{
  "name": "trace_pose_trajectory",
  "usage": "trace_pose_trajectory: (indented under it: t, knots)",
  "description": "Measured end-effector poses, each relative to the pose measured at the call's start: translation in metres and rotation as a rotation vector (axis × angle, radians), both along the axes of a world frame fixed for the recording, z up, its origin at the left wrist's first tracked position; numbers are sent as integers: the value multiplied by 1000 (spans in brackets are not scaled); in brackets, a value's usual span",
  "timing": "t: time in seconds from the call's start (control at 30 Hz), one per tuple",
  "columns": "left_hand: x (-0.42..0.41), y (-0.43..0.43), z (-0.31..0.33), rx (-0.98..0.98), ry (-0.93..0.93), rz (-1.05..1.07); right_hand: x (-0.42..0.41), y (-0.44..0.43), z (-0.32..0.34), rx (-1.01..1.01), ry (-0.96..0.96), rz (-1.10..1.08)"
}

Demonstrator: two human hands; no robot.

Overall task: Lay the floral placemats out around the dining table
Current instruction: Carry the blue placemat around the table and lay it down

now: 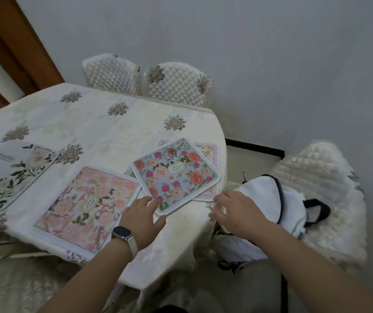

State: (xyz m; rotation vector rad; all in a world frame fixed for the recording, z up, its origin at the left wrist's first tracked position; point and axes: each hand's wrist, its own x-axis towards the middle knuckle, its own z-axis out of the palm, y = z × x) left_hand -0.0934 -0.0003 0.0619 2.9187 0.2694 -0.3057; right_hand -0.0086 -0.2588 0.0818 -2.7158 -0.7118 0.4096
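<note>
Looking down over the desk (pixel 104 132): it wears a cream cloth with grey-brown embroidered flower motifs, corner rounded at the right. Behind it a plain pale wall; brown wooden door frame (pixel 16 41) at upper left. Two quilted cream chair backs (pixel 145 82) stand side by side against the far edge. A third quilted chair (pixel 321 188) sits at the right, carrying a white bag with dark trim (pixel 271 204); I cannot see what is inside it.

Placemats on the cloth, left to right:
- white-and-green leafy placemat (pixel 11 175), lying flat at the left edge.
- pink blossom placemat (pixel 86 206), flat, at the near edge.
- blue floral placemat (pixel 176 175), turned diamond-wise, its left corner overlapping the pink one's right edge.
- pale pink-bordered placemat (pixel 206 152), mostly hidden under the blue one; only its far and right margins show.

My left hand (pixel 145 215), with a watch (pixel 124 238) on the wrist, rests palm down with fingers spread, fingertips on the near corner of the blue floral placemat. Grip wide, pressing rather than pinching. My right hand (pixel 237 211) hovers at the desk's right corner, just beside the blue mat's near-right edge and above the bag; fingers loosely curled, grip half closed, and I cannot tell whether it pinches anything.
</note>
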Motion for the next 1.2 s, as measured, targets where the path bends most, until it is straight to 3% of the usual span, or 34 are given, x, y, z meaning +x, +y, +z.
trace_pose_trajectory:
  t: [0.37, 0.63, 0.9, 1.2]
  knots:
    - [44, 56, -33, -273, 84, 295, 85, 32, -2, -48, 62, 0]
    - [61, 61, -54, -284, 189, 403, 141, 74, -35, -63, 135, 134]
    - [89, 42, -76, -484, 194, 680, 205, 87, -70, -71, 266, 182]
    - [93, 13, -104, -461, 80, 814, 263, 117, -106, -117, 272, 186]
